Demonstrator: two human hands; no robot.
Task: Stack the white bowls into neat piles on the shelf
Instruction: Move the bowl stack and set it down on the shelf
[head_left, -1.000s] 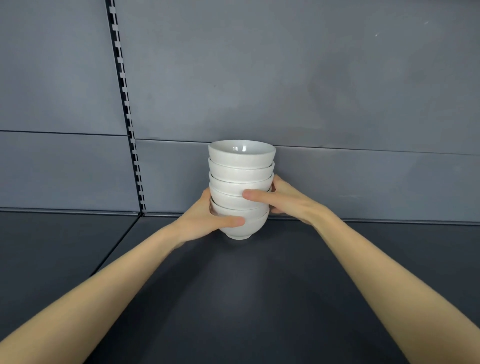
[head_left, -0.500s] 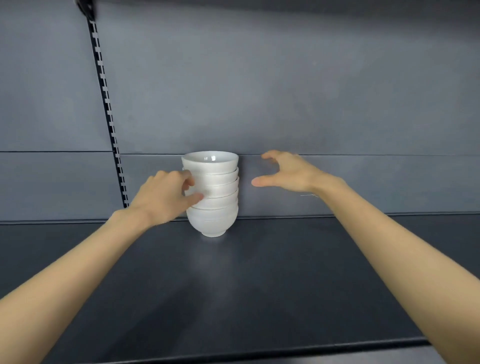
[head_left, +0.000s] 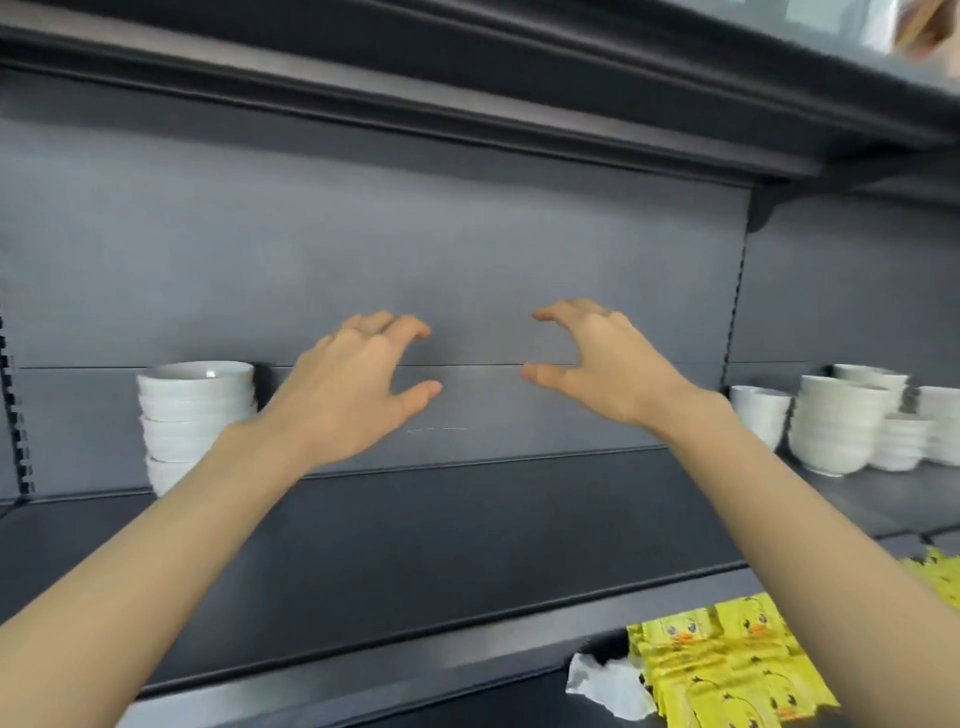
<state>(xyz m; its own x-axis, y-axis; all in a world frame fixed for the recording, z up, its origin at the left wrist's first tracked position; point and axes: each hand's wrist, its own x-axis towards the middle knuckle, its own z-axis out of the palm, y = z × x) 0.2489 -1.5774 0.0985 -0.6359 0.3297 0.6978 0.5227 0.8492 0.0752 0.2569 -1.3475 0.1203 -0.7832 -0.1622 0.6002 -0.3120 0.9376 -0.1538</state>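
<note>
White bowl stack (head_left: 195, 415) now released

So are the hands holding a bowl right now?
No. Both the left hand and right hand are open and empty, apart from the bowl stack.

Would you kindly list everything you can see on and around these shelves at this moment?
Bowl pile: one, white, left end of the shelf, partly behind the left forearm.
Bowl group: several piles, white, right end of the same shelf; exact number unclear.
Shelf: one, dark grey, bare in the middle.
Upper shelf: one, dark, overhead.
Packets: many, yellow with duck print, lower right.
Crumpled wrapper: one, white, beside the packets.
Left hand: open, empty.
Right hand: open, empty.
</note>
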